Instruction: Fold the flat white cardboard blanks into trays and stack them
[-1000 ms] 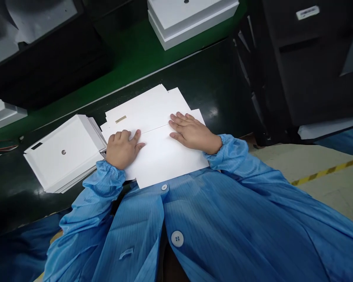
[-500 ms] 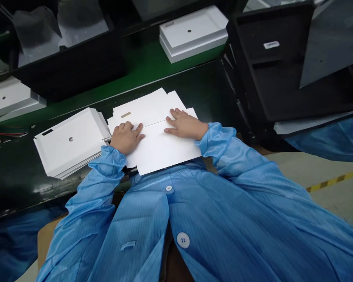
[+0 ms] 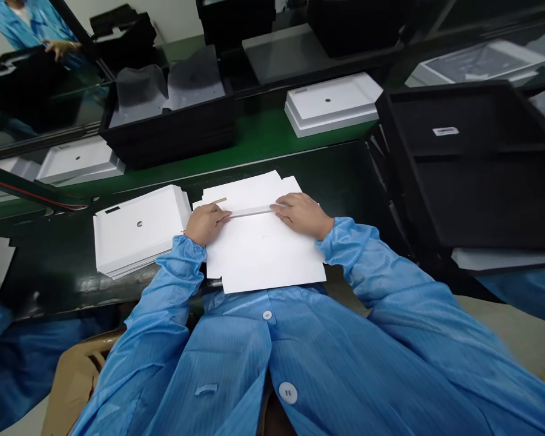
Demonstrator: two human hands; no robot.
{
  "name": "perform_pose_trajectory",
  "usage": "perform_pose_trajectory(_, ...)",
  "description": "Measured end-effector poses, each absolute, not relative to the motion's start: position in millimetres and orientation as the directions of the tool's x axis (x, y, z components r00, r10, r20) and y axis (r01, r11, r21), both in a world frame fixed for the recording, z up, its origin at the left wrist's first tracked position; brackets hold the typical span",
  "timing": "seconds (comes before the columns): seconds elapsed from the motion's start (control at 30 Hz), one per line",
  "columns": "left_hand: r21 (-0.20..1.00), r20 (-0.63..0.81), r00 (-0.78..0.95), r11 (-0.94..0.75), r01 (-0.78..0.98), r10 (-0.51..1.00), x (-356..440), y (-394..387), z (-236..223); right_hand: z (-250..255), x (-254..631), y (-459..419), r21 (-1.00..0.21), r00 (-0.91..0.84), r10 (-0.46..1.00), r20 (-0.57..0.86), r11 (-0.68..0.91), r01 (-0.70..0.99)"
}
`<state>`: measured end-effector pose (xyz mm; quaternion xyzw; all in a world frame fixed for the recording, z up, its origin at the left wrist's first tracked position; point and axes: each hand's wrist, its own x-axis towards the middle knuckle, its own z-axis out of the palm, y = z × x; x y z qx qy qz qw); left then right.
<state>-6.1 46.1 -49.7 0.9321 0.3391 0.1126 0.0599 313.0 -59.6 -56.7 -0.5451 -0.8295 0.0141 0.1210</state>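
Note:
A white die-cut cardboard sheet [image 3: 267, 260] with notched corners lies in front of me, its near edge reaching my blue smock. Across it runs a narrow raised fold. My left hand [image 3: 206, 223] pinches the left end of this fold between thumb and fingers. At the other end my right hand [image 3: 302, 215] does the same, fingertips close together on the crease. A small tan slot shows in the sheet's far half. Left of my left hand rests a stack of white cardboard pieces [image 3: 138, 227], with a round hole and a dark slot on the top one.
Behind, a white box stack [image 3: 333, 100] stands on the green ledge beside a black tray holding grey sheets [image 3: 168, 130]. Another black tray [image 3: 481, 194] stands at right. A co-worker's hand [image 3: 61, 48] shows at top left. More white boxes [image 3: 79, 160] sit at left.
My hands have gone from lying spread on the sheet to pinching a raised fold along its middle line. My view has shifted up and left. The grey film over the right tray is gone.

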Motion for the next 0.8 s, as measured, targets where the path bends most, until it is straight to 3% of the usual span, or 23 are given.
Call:
perform_pose_trajectory(0.2,0.157,0.207,0.741,-0.769,0.619,0.639,-7,39,-51,-70,311,-62,-0.126,-0.348,0.908,0.233,0.383,0.915)
perform_pose_trajectory(0.8,0.029,0.096,0.788,-0.793,0.609,0.609,-13,31,-41,-60,312,-59,-0.14,-0.407,0.892,0.198,0.437,0.889)
